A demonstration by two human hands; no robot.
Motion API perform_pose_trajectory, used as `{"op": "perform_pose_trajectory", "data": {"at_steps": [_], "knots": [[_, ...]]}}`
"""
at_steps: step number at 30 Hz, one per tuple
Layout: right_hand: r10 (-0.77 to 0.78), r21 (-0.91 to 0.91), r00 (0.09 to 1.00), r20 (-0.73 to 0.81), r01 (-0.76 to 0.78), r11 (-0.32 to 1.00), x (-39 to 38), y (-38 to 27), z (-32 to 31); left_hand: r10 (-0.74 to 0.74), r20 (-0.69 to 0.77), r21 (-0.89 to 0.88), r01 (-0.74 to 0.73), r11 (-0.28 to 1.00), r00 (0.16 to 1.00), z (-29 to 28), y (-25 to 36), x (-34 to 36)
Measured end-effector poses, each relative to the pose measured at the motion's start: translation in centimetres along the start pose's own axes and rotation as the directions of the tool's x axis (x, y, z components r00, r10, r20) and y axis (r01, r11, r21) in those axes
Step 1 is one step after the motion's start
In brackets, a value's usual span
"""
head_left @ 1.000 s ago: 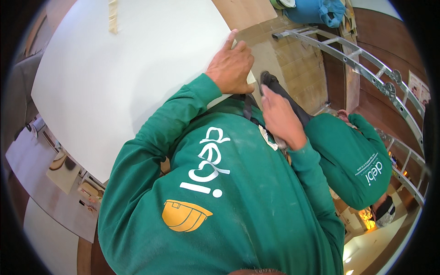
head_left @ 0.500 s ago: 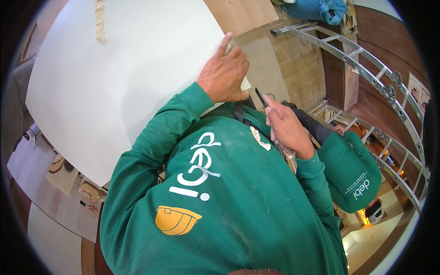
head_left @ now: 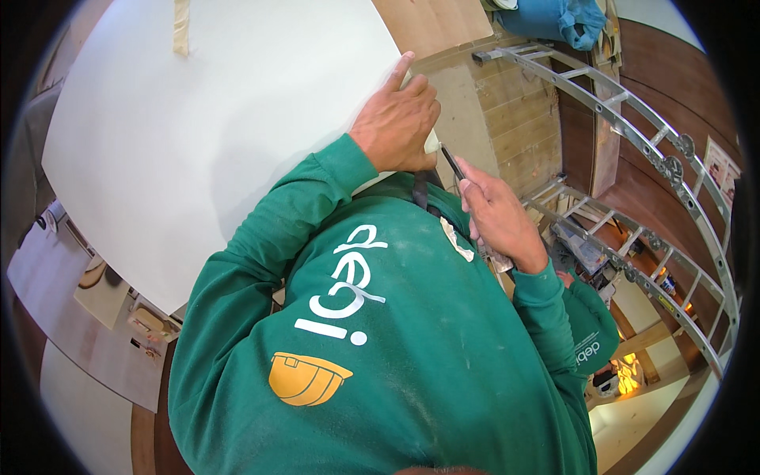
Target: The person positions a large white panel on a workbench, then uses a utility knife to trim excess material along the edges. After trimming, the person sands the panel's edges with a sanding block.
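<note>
A large white panel (head_left: 150, 142) spreads out in front of me on the left. My left hand (head_left: 398, 119) grips its right edge near the corner, the index finger stretched along the rim and the other fingers bent over it. In my right hand (head_left: 503, 214) is a slim dark blade-like tool (head_left: 452, 161), its exact kind unclear. The tool's tip meets, or nearly meets, the panel's corner just below my left fingers. What lies under the panel is hidden.
Silver ladders (head_left: 625, 103) stand on the right. A co-worker in a green top (head_left: 590, 324) is beyond my right arm. A strip of tape (head_left: 181, 28) sticks to the panel's far side. A brown board (head_left: 431, 24) and a blue bag (head_left: 566, 22) lie at the back.
My right hand has brought the tool's tip up to the panel's corner. My left hand keeps its grip on the edge. The co-worker has shifted lower and farther behind my right arm.
</note>
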State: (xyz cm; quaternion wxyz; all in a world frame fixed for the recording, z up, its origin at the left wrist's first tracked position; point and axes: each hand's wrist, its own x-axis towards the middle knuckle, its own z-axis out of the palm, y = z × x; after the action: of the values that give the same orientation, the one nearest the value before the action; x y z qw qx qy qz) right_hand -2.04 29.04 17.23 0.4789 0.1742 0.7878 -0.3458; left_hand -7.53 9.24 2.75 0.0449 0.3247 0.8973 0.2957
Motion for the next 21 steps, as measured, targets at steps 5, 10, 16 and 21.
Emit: {"op": "perform_pose_trajectory", "data": {"at_steps": [5,10,16,21], "knots": [[-0.014,0.008,1.0,0.012,0.014,1.0,0.3,0.4,0.1,0.004,-0.005,0.002,-0.004,1.0,1.0,0.3,-0.1,-0.1],[-0.033,-0.059,0.999,0.004,0.033,0.998,0.7,0.3,0.4,-0.001,0.011,0.03,0.0,1.0,1.0,0.1,-0.2,-0.2],[-0.175,-0.22,0.984,-0.041,0.162,0.962,2.8,2.0,1.4,-0.005,0.005,0.005,0.005,1.0,1.0,-0.2,-0.2,-0.8],[-0.056,-0.002,0.997,0.052,0.057,0.998,7.9,4.0,4.1,0.011,-0.012,-0.006,-0.011,1.0,1.0,-1.8,-0.2,-1.8]]}}
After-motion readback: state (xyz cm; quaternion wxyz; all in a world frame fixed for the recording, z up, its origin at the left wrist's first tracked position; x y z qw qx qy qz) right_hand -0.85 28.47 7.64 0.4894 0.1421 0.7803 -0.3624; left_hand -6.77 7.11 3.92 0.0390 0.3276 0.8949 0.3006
